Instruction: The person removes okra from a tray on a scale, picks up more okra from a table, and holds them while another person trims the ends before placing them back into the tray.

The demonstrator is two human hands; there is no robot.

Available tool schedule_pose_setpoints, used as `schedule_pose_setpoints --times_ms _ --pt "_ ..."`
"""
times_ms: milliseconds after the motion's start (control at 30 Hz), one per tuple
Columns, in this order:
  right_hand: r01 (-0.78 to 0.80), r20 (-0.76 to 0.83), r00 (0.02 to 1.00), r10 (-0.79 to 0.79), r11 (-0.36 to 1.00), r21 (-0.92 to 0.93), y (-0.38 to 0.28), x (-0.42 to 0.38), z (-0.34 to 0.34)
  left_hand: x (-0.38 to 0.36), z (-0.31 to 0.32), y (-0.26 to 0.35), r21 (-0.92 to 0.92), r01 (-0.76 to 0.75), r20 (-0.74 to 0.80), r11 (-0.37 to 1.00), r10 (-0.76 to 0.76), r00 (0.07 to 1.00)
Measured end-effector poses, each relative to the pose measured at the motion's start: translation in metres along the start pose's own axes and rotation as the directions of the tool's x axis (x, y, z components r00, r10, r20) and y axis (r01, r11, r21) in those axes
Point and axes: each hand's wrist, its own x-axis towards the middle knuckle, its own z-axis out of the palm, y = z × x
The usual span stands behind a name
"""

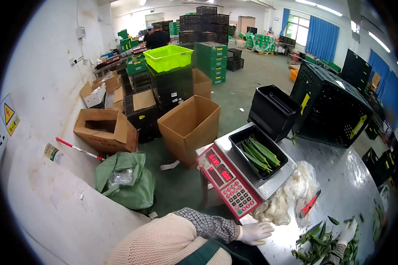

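My left hand (254,233), in a white glove, lies flat on the near edge of the metal table, fingers spread and nothing held. At the lower right, my right hand (348,232), also gloved, reaches down onto a loose pile of okra (317,242); its fingertips are too small to make out. A black tray (282,164) with several green okra pods (261,154) rests on the steel plate of a red scale (234,187), whose display is lit. Between the scale and my right hand are crumpled clear plastic bags (296,190) and a red cutter (311,204).
Stacked black trays (274,106) and a large dark crate (331,104) stand behind the scale. Open cardboard boxes (188,126), a green sack (126,181) and a lime basket (168,57) are at the left. A person in black (158,39) stands far back.
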Motion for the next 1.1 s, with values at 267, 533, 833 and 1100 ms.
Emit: schedule_pose_setpoints --times_ms 267,533,833,1100 --pt "-0.165 0.237 0.971 -0.006 0.702 0.693 -0.159 -0.096 -0.034 0.000 -0.004 -0.002 -0.109 0.020 -0.062 0.994 -0.027 0.998" --pt "-0.482 0.492 0.865 0.099 0.436 0.760 -0.241 -0.149 -0.059 0.027 -0.003 0.019 -0.665 0.364 -0.009 0.652 -0.494 0.869" --pt "-0.654 0.606 0.754 0.254 0.194 0.731 -0.236 -0.174 -0.075 0.049 0.000 0.011 -0.803 0.554 0.594 -0.221 -0.221 0.773" --pt "-0.674 0.567 0.737 0.369 0.333 0.660 -0.200 -0.209 -0.072 0.043 0.004 -0.003 -0.731 0.488 0.614 -0.476 -0.147 0.775"
